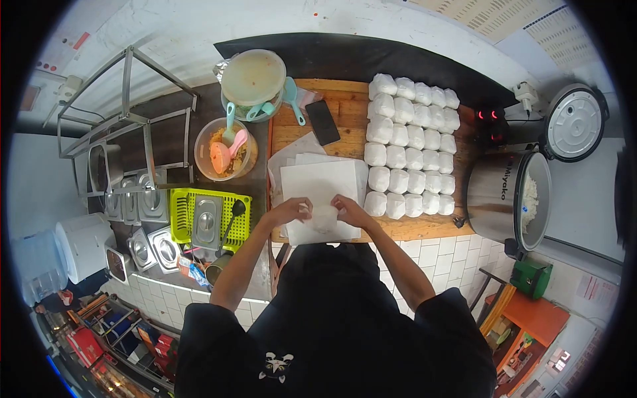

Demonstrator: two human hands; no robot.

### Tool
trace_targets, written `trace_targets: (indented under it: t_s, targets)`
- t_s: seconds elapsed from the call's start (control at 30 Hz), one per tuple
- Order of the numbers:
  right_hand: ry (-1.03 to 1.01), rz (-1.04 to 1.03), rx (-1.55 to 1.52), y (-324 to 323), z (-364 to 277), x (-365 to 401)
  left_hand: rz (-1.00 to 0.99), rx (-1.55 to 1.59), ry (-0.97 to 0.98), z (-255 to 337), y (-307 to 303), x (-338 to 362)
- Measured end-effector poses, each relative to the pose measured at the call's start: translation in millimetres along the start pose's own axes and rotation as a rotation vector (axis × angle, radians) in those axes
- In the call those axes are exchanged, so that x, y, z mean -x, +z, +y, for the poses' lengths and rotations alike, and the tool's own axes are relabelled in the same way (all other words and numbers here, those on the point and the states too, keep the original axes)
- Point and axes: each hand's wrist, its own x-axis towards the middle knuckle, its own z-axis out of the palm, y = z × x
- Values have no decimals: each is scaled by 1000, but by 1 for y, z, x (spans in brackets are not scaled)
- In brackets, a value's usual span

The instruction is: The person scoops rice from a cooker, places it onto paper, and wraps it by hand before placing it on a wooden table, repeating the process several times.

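Black fabric of the person's shirt [332, 318] fills the bottom of the view, and both bare forearms reach up from it to the wooden worktop [345, 109].

At about 3 o'clock from the hands an open steel rice cooker [501, 192] holds white rice, its lid [574, 123] swung up behind it. At 10 o'clock a clear plastic bowl [222, 151] holds orange-brown food with a pink spoon and a teal spoon in it; beyond it, at 11 o'clock, stands a lidded tub [253, 76] with more teal spoons beside it. At 9 o'clock a green basket [182, 219] carries a steel pan and a black ladle. Rows of white wrapped packets [411, 142] cover the worktop at 1 o'clock.

The white paper bundle [323, 217] lies at the near edge of a stack of white paper sheets [322, 182], small, pale and partly folded.

The left hand [290, 211] and right hand [350, 211] flank it, each grip closed with curled fingers pinching one end of the bundle.
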Motion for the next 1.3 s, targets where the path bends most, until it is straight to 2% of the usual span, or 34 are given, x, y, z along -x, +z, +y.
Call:
trace_targets:
  t_s: [0.07,0.1,0.2,0.3,0.4,0.43,0.5,0.53,0.6,0.63,0.73,0.8,0.87,0.93,1.0,1.03,1.13,1.17,1.27,1.3]
  targets:
    - [186,-139,-277,-7,-39,14,-79,358,-128,22,12,18]
    - [203,-103,-303,-8,-51,18,-3,442,-21,24,22,18]
    - [172,41,-157,-19,-66,24,361,136,283,7,38,4]
    - [30,321,195,-22,-85,28,515,10,233,25,61,2]
    - [57,457,197,-20,-103,30,712,162,189,36,95,-14]
    - [9,504,141,-22,-115,33,844,123,297,65,118,-15]
    - [-87,593,22,-25,-139,41,995,14,350,109,153,-18]
    - [-58,615,-248,-27,-140,42,1071,-39,377,122,163,-20]
    - [-3,632,-784,-34,-144,43,1021,94,419,145,167,-32]
    - [9,635,-929,-37,-150,44,991,160,439,154,169,-39]
    - [-64,760,-1214,-48,-143,37,727,-92,492,164,169,-50]
    - [-34,639,-1220,-55,-147,47,473,-21,525,168,176,-57]
    - [-19,574,-1205,-61,-170,60,412,-43,594,195,187,-51]
    - [67,497,-1195,-70,-171,67,460,-112,704,202,197,-57]
    - [102,443,-1249,-77,-170,68,486,-123,709,199,206,-63]
    - [40,408,-1184,-81,-164,65,490,-103,662,194,206,-67]
    - [-188,730,-693,-86,-146,64,543,61,422,181,212,-84]
    - [-91,924,-535,-93,-144,64,570,133,323,177,214,-91]
    - [-271,701,-139,-125,-117,79,689,258,297,172,216,-123]
    - [-203,679,55,-127,-151,90,593,384,364,169,217,-132]
